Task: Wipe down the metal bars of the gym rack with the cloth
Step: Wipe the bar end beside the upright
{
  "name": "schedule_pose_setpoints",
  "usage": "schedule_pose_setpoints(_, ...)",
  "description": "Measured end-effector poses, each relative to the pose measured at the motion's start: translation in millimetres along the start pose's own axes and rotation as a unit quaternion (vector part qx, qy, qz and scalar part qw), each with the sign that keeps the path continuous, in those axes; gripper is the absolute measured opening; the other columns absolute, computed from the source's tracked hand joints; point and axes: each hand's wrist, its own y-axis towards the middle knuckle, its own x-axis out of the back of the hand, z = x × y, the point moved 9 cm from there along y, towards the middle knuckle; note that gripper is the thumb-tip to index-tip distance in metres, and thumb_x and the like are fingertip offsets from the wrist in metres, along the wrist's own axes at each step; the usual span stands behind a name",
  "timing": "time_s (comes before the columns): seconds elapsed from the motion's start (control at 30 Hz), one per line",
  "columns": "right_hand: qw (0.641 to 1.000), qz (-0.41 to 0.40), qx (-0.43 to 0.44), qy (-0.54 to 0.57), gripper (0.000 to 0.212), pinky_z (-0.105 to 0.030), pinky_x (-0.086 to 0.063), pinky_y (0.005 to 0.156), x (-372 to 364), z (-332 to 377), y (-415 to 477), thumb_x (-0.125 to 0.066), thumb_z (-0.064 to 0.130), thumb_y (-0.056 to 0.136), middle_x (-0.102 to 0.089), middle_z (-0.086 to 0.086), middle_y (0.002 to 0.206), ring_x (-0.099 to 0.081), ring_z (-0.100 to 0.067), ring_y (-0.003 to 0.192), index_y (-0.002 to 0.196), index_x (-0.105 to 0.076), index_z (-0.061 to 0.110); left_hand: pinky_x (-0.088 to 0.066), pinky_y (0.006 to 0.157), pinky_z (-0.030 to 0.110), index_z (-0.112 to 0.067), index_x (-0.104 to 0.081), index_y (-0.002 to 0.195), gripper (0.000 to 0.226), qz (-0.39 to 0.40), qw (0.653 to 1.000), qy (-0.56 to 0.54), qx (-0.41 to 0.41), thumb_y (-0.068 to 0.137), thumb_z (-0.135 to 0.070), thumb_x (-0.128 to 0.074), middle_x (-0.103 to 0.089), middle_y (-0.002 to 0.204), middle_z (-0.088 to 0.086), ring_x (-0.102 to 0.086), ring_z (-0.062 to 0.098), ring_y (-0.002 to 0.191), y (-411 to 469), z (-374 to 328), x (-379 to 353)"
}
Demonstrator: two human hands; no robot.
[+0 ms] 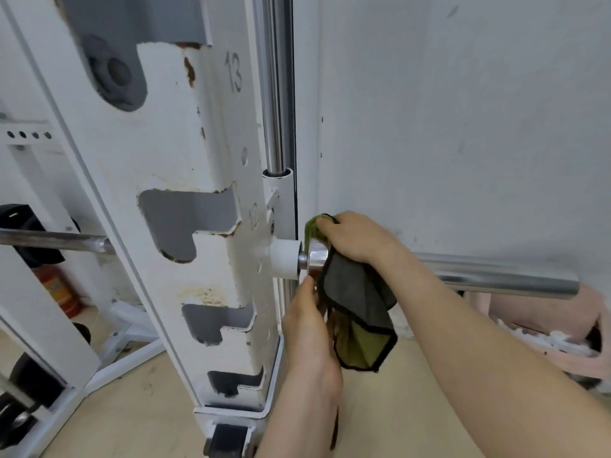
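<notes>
Two hands on one cloth (357, 292), seen from the head camera. The right hand (353, 238) is curled tight over the top of it and presses it around the horizontal chrome bar (496, 276), right at the shiny collar (317, 256) where the bar meets a white sleeve (286, 259). The cloth is grey on one face and green on the other, with black edging, and most of it hangs below the bar. The left hand (307, 322) comes up from below and pinches the hanging left edge; its fingertips are partly hidden behind the fabric.

The white rack upright (198, 193) stands just left, notched, with chipped, rusty paint and the numbers 13 and 12. A vertical chrome rod (274, 94) runs beside it. Pale wall (463, 127) behind, tan floor (396, 408) below. A second bar (49, 241) shows far left, above a red canister (59, 292).
</notes>
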Motion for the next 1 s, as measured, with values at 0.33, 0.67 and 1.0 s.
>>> schedule_pose_setpoints(0.33, 0.97, -0.159, 0.151, -0.103, 0.044, -0.043, -0.023, 0.111, -13.6, 20.0, -78.1, -0.024, 0.051, 0.096, -0.055, 0.018, 0.134, -0.045, -0.008, 0.129, 0.126, -0.055, 0.038, -0.057, 0.078, 0.037, -0.007, -0.07, 0.104, 0.025, 0.027, 0.996, -0.083, 0.025, 0.095, -0.026, -0.057, -0.074, 0.102, 0.013, -0.072, 0.025, 0.09, -7.0, -8.8, -19.9)
schedule_pose_setpoints(0.67, 0.972, -0.143, 0.168, -0.081, 0.053, -0.042, -0.008, 0.117, -16.9, 14.7, -91.8, -0.018, 0.054, 0.094, -0.039, 0.023, 0.147, -0.027, -0.002, 0.14, 0.134, -0.049, 0.039, -0.051, 0.09, 0.04, -0.011, -0.069, 0.114, 0.043, 0.086, 0.985, -0.122, 0.091, 0.093, -0.042, -0.049, -0.071, 0.111, 0.013, -0.07, 0.028, 0.099, -9.5, -8.7, -45.7)
schedule_pose_setpoints(1.0, 0.978, -0.065, 0.178, 0.088, 0.015, -0.029, -0.045, 0.055, -10.4, 4.1, -131.5, -0.054, 0.027, 0.086, -0.062, 0.006, 0.064, -0.056, -0.01, 0.06, 0.073, -0.058, 0.022, -0.056, 0.073, 0.023, -0.02, -0.063, 0.107, 0.019, 0.067, 0.977, 0.192, -0.063, 0.098, -0.03, -0.049, -0.075, 0.088, -0.004, -0.071, 0.006, 0.084, -70.0, -31.5, -25.2)
